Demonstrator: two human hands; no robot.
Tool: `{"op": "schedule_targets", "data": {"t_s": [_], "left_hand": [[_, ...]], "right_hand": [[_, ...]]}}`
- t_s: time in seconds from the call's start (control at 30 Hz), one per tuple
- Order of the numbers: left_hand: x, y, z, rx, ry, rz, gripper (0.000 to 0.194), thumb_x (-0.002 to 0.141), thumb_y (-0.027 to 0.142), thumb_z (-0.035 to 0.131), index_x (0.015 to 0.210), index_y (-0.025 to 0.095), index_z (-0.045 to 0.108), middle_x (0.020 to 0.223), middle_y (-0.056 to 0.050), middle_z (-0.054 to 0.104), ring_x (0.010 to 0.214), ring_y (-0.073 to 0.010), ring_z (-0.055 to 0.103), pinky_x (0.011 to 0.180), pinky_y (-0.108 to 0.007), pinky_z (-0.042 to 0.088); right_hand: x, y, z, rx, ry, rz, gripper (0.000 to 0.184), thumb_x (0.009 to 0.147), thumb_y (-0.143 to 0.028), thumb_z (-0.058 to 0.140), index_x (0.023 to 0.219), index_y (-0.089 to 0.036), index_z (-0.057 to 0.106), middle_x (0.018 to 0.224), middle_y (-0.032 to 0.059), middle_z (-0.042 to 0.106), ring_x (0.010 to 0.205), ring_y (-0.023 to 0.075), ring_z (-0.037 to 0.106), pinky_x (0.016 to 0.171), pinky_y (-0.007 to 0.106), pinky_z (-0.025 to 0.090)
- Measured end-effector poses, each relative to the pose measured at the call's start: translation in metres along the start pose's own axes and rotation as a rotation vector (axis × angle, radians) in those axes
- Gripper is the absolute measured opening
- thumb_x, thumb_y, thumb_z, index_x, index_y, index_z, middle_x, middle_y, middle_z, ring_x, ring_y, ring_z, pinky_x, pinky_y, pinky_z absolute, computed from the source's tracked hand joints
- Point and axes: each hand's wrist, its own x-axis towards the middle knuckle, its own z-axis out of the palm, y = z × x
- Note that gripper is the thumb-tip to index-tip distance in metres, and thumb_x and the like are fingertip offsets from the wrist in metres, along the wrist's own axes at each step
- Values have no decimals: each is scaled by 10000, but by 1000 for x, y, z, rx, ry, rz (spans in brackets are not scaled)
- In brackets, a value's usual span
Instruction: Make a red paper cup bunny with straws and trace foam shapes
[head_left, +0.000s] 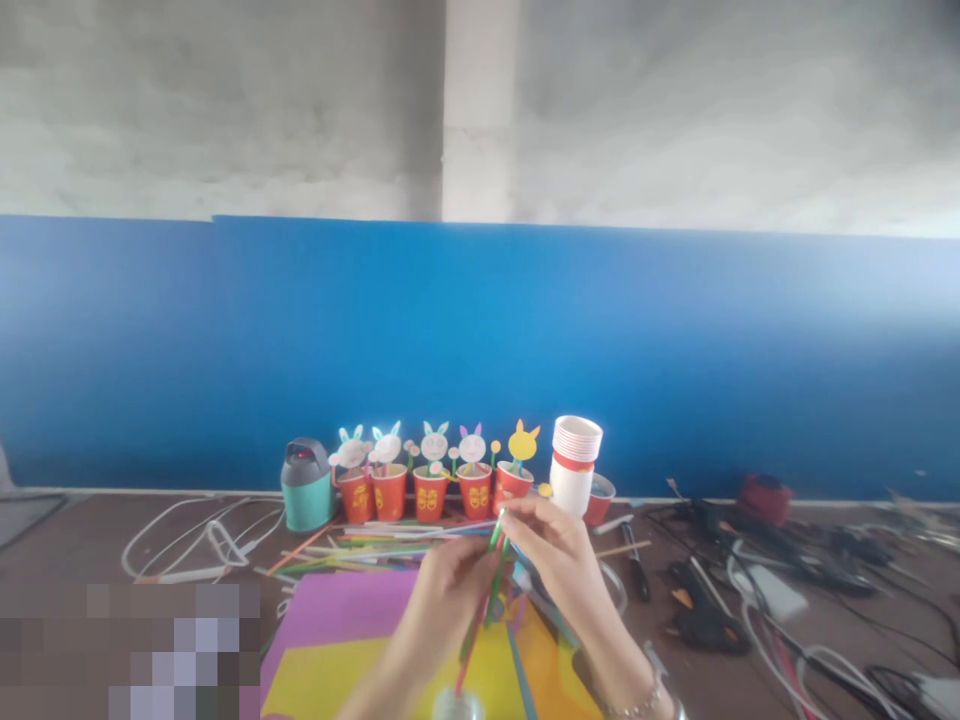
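Observation:
My left hand [448, 578] and my right hand [553, 545] meet over the table, both pinched on a small bundle of thin straws [489, 590], green and red, that slants down toward me. The fingers of both hands are closed around the straws near their upper end. Under the hands lie sheets of coloured paper [352, 640], purple, yellow and orange. Just beyond them is a scatter of loose straws [375, 545].
A row of red paper cups with paper bunny faces [431, 478] stands against the blue wall. A teal canister [306, 485] is at its left, a stack of white cups [574, 465] at its right. Cables, scissors and tools [705, 590] lie to the right.

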Motion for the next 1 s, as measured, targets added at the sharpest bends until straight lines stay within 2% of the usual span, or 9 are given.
{"op": "schedule_targets", "data": {"t_s": [0.23, 0.4, 0.5, 0.67, 0.8, 0.87, 0.93, 0.97, 1.0], "left_hand": [[-6, 3, 5, 146, 58, 143, 295, 902, 274, 467, 773, 143, 698, 558, 20, 560, 532, -109, 475, 542, -207, 365], [-3, 7, 2, 41, 26, 51, 293, 881, 288, 503, 735, 136, 707, 594, 2, 608, 531, -114, 513, 514, -197, 382], [-1, 7, 0, -46, 3, 46, 283, 861, 326, 545, 766, 130, 725, 624, -9, 633, 549, -121, 536, 538, -208, 419], [-3, 8, 2, -149, -50, 7, 304, 838, 373, 582, 877, 116, 739, 637, -34, 660, 595, -165, 598, 592, -258, 469], [1, 6, -3, -182, -143, -48, 401, 760, 417, 676, 1022, 115, 705, 766, -65, 700, 712, -212, 648, 690, -305, 502], [7, -2, -12, -113, -143, -81, 487, 776, 459, 641, 1134, 130, 651, 866, -89, 715, 822, -242, 662, 769, -336, 501], [15, -13, -27, 26, 22, -96, 540, 814, 513, 542, 1174, 118, 615, 1056, -148, 691, 988, -276, 635, 874, -369, 471], [17, -19, -36, 96, 100, -97, 566, 779, 502, 570, 1192, 117, 598, 1171, -171, 644, 1087, -290, 592, 929, -371, 443], [19, -23, -45, 131, 115, -113, 616, 715, 464, 643, 1222, 120, 576, 1269, -191, 583, 1188, -314, 522, 976, -382, 408]], "right_hand": [[-2, -4, 5, -14, 40, -21, 184, 711, -346, 677, 679, -166, 659, 646, 21, 613, 603, 139, 508, 555, 258, 395], [0, -4, 4, 94, -5, 40, 273, 684, -408, 724, 808, -166, 699, 705, 34, 641, 656, 151, 536, 592, 261, 433], [0, -6, 2, 135, -57, 93, 349, 676, -441, 742, 887, -167, 699, 720, 33, 641, 663, 152, 546, 590, 258, 439], [0, -11, 2, 126, -140, 125, 337, 668, -485, 738, 698, -157, 667, 635, 10, 609, 592, 128, 523, 541, 238, 415], [2, -12, -1, 125, -45, 102, 341, 637, -480, 759, 732, -162, 680, 665, 11, 624, 629, 139, 544, 577, 242, 440], [5, -7, -7, 136, 25, 83, 332, 665, -479, 742, 759, -168, 676, 683, 12, 626, 647, 145, 552, 593, 248, 448], [9, -1, -15, 144, 135, 46, 326, 695, -479, 722, 812, -179, 670, 727, 18, 638, 680, 151, 560, 612, 252, 454], [11, 2, -19, 139, 196, 22, 328, 704, -478, 717, 842, -185, 667, 753, 21, 644, 698, 155, 563, 621, 255, 456], [12, 5, -22, 126, 249, 2, 333, 707, -478, 715, 868, -190, 664, 776, 25, 649, 714, 160, 566, 628, 258, 458]]}}
